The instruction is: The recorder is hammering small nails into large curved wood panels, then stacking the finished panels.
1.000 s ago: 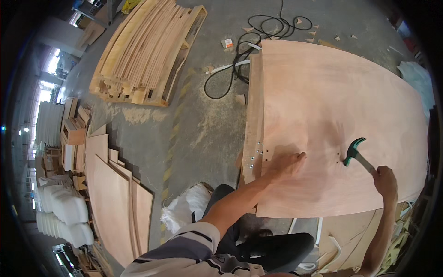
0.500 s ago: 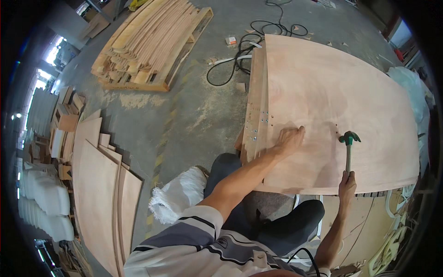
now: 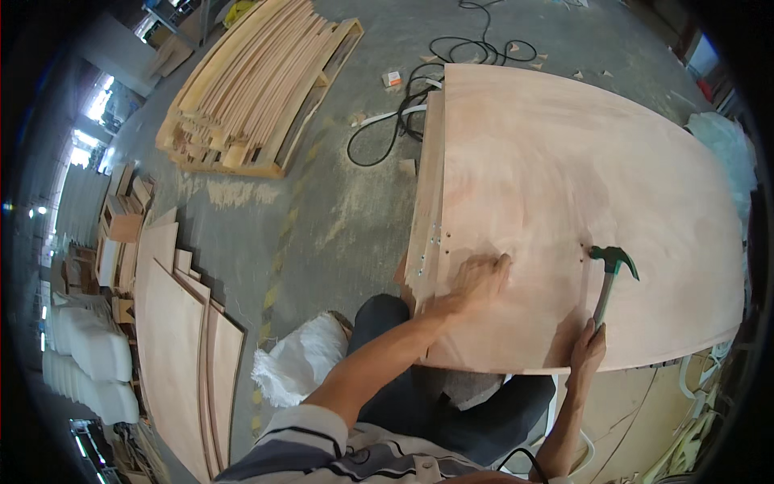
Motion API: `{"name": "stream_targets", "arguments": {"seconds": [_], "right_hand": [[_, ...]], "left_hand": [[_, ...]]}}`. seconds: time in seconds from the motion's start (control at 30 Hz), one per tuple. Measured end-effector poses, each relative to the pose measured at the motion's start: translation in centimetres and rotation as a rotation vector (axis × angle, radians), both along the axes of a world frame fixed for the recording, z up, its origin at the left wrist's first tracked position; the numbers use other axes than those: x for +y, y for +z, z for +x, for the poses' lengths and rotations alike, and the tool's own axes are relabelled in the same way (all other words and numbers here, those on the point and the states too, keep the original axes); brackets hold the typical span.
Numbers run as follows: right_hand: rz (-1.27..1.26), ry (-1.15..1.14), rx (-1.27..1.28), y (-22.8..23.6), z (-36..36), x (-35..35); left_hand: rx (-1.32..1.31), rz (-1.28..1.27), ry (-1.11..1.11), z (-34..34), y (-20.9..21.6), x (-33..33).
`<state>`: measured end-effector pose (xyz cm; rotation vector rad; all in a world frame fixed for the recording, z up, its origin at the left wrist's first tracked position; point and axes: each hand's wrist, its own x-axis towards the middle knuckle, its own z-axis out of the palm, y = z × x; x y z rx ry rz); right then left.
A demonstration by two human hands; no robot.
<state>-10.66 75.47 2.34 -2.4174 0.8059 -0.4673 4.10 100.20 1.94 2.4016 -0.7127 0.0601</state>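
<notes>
A large curved plywood panel (image 3: 516, 145) lies in front of me on top of a stack of boards (image 3: 429, 177). My left hand (image 3: 482, 278) rests on the panel with its fingers curled in; whatever they may hold is hidden. In my right hand (image 3: 588, 347), near the panel's front edge, is a claw hammer (image 3: 603, 290) with a green head and a pale handle, gripped low. Its head hovers over or touches the panel beside small dark holes (image 3: 582, 252); I cannot tell which. More small holes (image 3: 447, 243) and shiny metal fittings (image 3: 434, 235) show along the left edge.
A pallet of curved wooden strips (image 3: 258, 89) stands far left. Cut plywood sheets (image 3: 173, 331) lie at left, near white foam pieces (image 3: 93, 347). A white woven sack (image 3: 302, 359) sits by my leg. Black cable (image 3: 395, 133) and a small box (image 3: 391, 79) lie on the floor.
The view has shifted, so the panel sits lower and farther left. The hammer has tilted, its handle end swinging left with my right hand. My left hand stays curled on the panel.
</notes>
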Motion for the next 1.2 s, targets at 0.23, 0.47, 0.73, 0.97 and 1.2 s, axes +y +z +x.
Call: {"name": "stream_targets", "arguments": {"seconds": [0.23,0.47,0.73,0.97,1.2], "right_hand": [[0.25,-0.009,0.08,1.0,1.0,-0.8],[0.624,-0.078,0.026,0.5,1.2,-1.1],[0.636,-0.096,0.07,0.8,1.1,-1.2],[0.606,-0.104,0.1,0.4,0.6,-1.6],[0.548,0.037,0.028,-1.2,0.6,-2.4]], "left_hand": [[0.067,0.012,0.059,0.1,-0.3,0.0],[0.073,-0.026,0.144,0.1,-1.0,0.1],[0.115,-0.005,0.09,0.3,-0.8,0.3],[0.005,-0.125,0.054,0.9,0.2,0.5],[-0.025,-0.211,0.02,0.8,0.2,1.1]]}}
